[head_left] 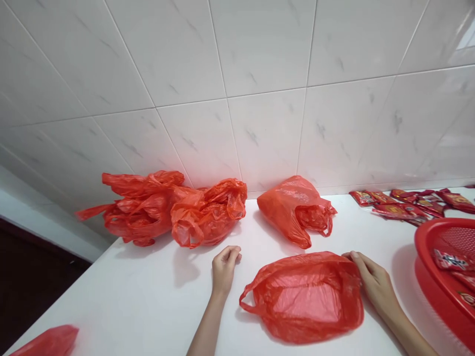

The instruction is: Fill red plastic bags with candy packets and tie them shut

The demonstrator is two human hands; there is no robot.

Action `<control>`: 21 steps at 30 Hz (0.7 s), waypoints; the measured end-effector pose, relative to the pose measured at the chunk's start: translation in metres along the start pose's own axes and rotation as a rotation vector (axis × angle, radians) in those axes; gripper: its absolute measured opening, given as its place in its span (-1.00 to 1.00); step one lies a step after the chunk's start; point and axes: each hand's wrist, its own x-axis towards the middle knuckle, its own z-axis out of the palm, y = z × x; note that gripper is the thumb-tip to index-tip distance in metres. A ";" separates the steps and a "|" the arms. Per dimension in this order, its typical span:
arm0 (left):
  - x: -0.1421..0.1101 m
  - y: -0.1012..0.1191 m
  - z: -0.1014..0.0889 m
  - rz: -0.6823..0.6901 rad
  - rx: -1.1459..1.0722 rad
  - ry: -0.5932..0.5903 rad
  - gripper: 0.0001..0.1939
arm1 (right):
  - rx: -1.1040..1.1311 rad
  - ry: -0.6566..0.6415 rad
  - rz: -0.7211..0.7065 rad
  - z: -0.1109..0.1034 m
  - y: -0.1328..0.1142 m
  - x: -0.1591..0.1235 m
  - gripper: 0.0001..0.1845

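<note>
Free lane on tabletop (148, 296) left of left hand (225, 272), narrow gap from there to open bag (276, 319), bunched bags (148, 210) blocking back left, basket (421, 242) blocking right of right hand (374, 284).

The right hand (374, 284) pinches the right edge of an open red bag (306, 301) on the white worktop (129, 301). The left hand (223, 269) is near the bag's loop handle, with its fingers curled in. Behind them, a bunched pile of red bags (148, 212) and another red bag (289, 207) sit by the tiled wall (260, 54). Red snack packets (403, 211) lie beyond a red basket (421, 242) with more packets (454, 259) inside.
</note>
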 end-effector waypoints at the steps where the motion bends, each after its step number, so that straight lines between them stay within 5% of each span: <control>1: 0.000 -0.001 0.000 0.003 0.006 -0.003 -0.66 | -0.006 -0.006 0.002 0.000 0.000 0.000 -0.35; 21: 0.001 -0.005 -0.003 -0.003 0.038 -0.033 -0.64 | -0.066 0.005 -0.057 -0.001 -0.002 -0.001 -0.40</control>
